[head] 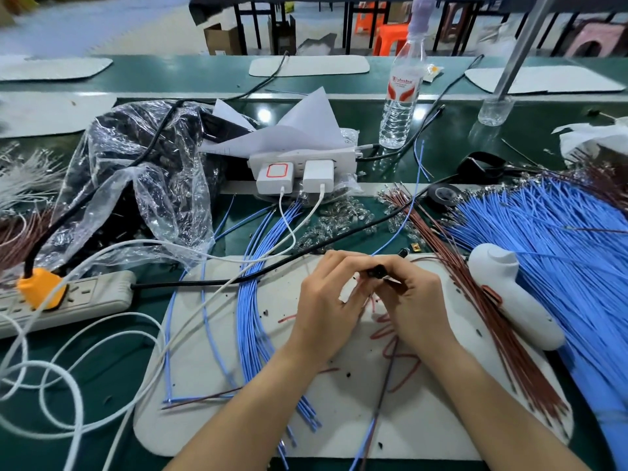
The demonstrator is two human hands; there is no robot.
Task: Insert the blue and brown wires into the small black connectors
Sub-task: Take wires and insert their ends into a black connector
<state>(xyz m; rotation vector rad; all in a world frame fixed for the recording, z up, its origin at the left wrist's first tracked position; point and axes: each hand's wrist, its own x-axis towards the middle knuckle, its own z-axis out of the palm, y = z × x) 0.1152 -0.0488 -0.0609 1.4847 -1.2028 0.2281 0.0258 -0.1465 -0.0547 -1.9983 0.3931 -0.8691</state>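
So right at the bottom edge you've got both forearms coming in over a white mat (441, 433) on the green bench. A bundle of blue wires (253, 317) runs up the mat's left part, and some loose brown wires (396, 341) curl on the mat just under the hands.

The left hand (326, 294) and right hand (411, 297) meet over the middle of the mat. Both have their fingers curled in, pinching a small black connector (375, 271) between them. A thin reddish wire hangs down from that spot, but I honestly can't tell if it's seated in the connector, the fingers hide it.

Just right of the hands a long brown wire bundle (492, 321) lies diagonally, with a white handheld gadget (513, 297) resting on it. Beyond that, a huge fan of blue wire (550, 239) fills the right side.

Off to the left there's a grey power strip (85, 300) with an orange plug (42, 288) in it, plus white cables looping around.

Further back: a crumpled clear plastic bag (136, 171), a white power strip (299, 159) with two chargers plugged in, a scatter of tiny clear parts (339, 219), and a roll of black tape (443, 195). Behind all that stands a water bottle (402, 86).
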